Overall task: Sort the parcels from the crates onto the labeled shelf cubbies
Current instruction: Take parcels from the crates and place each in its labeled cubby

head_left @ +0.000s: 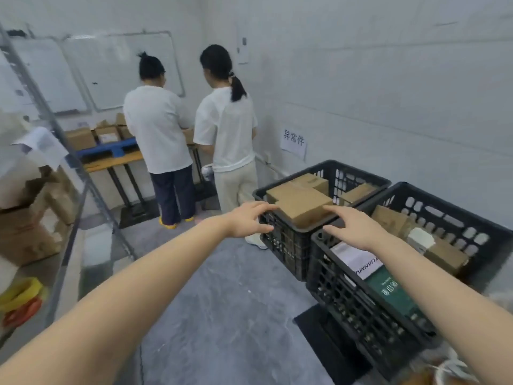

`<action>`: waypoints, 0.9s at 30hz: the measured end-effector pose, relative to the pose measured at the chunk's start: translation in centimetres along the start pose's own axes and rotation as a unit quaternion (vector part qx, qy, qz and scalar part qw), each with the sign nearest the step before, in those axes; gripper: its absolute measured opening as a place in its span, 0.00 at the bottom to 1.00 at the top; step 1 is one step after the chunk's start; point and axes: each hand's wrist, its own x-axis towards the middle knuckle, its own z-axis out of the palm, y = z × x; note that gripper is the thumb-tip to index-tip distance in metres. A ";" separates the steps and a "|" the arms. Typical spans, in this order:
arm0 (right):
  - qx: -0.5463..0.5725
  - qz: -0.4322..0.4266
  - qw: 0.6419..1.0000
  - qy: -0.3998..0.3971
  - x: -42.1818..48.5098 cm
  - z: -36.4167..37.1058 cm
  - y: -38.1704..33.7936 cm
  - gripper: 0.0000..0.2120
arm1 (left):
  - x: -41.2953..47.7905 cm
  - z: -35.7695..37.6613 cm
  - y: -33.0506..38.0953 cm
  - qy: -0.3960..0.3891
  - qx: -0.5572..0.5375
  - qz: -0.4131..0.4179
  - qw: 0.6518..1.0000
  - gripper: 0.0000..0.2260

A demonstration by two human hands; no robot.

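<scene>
Reaching toward the box [301,202] in the crate [283,245], the left hand [248,220] and right hand [354,230] had fingers [263,207] spread wide, empty; clasping opposite sides squarely should lift it level.

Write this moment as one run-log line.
phase: pre-grasp | left hand: open, at far crate rim | right hand: open, near cardboard box | held: nothing

Brown cardboard parcel [298,202] flat atop far black crate [361,173], others beneath.
</scene>
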 end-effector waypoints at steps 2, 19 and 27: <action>-0.003 0.047 0.999 0.012 -0.3 -0.1 2.4 0.28 | 3.9 0.8 1.4 -0.028 0.005 0.043 0.999 0.29; 0.083 0.366 0.924 0.076 -4.1 2.0 16.0 0.28 | 23.5 9.3 10.4 -0.147 -0.045 0.226 0.962 0.29; 0.147 0.413 0.898 0.024 -3.0 7.8 14.1 0.26 | 26.0 13.5 9.1 -0.221 0.044 0.255 0.940 0.30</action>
